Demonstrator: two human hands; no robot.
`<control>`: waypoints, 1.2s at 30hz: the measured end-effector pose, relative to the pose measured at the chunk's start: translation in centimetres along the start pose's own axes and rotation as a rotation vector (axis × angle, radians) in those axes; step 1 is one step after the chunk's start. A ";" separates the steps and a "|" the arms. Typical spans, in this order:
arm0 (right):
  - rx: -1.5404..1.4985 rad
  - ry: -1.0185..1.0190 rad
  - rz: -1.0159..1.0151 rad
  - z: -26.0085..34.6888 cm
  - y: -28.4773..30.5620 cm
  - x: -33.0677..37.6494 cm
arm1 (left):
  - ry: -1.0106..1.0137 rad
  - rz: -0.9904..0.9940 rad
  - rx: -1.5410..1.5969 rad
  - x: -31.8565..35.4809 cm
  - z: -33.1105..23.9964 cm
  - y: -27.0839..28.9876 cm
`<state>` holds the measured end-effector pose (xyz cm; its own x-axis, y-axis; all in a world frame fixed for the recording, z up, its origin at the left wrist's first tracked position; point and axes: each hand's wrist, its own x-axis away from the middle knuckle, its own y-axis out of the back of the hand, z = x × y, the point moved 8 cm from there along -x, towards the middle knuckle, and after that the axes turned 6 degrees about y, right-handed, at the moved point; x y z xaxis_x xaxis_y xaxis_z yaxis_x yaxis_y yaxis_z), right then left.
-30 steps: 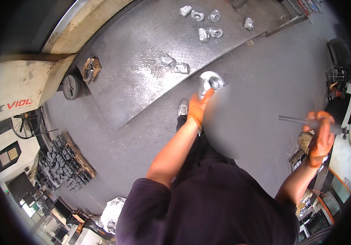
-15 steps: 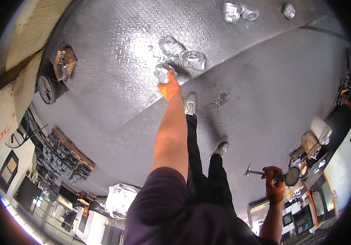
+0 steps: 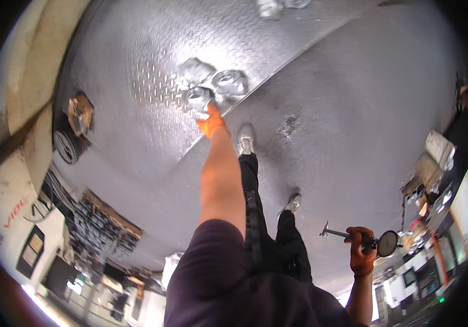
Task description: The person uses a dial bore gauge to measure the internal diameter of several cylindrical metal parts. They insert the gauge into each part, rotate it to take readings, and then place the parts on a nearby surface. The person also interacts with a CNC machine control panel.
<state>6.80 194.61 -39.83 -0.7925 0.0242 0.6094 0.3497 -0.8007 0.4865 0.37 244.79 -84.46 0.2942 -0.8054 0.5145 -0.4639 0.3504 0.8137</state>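
Metal ring parts near our left hand: three [image 3: 198,99], [image 3: 229,82], [image 3: 197,71]
Ring parts at the top edge: perhaps two [image 3: 269,6], blurred
Dial gauges: one [image 3: 387,242]
Our shoes: two [image 3: 246,138], [image 3: 293,203]

A round dark disc [image 3: 66,147] lies on the grey floor [image 3: 348,109].

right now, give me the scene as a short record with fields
left hand: orange glove, arm stretched down, fingers on a metal ring on the tread plate
right hand: orange glove, gripping a dial gauge with a long stem
near the ring: two more rings, touching or nearly so
floor: grey concrete beside the plate
feet: two light shoes on the concrete
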 end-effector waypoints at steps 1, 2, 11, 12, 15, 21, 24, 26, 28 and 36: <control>0.062 0.054 0.006 -1.0 1.1 0.5 | -0.069 0.051 -0.289 -2.0 0.7 1.5; -0.025 0.037 0.010 -1.2 1.8 0.7 | -0.152 0.079 -0.566 -4.2 2.3 3.0; 0.354 0.116 -0.278 -17.3 25.0 13.1 | -1.713 -0.153 -1.785 19.3 -5.2 4.6; 0.459 0.041 -0.303 -19.1 28.3 15.9 | -1.864 -0.168 -1.712 26.6 -4.1 3.8; -0.380 -0.111 -0.702 -31.1 34.5 25.2 | -2.333 -0.267 -1.610 40.6 0.4 0.9; -0.965 -0.149 -0.992 -39.6 45.7 35.1 | -1.567 0.545 -1.190 60.6 6.5 -5.1; -0.997 -0.248 -1.171 -47.8 47.7 39.7 | -1.583 0.500 -1.358 74.8 12.6 -2.2; -0.991 -0.380 -1.306 -54.1 47.2 41.4 | -1.608 0.504 -1.464 80.4 14.2 -3.2; -1.001 -0.537 -1.368 -60.2 47.2 43.6 | -1.620 0.510 -1.514 86.1 16.2 -5.0; -0.855 -0.958 -1.466 -80.0 44.0 47.7 | -1.746 0.317 -1.760 106.3 22.6 -22.5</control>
<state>-55.65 112.65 -39.44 0.3964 0.8649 0.3081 -0.7521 0.1135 0.6492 23.17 140.44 -54.16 -0.6341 0.1394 0.7606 0.6881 -0.3470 0.6373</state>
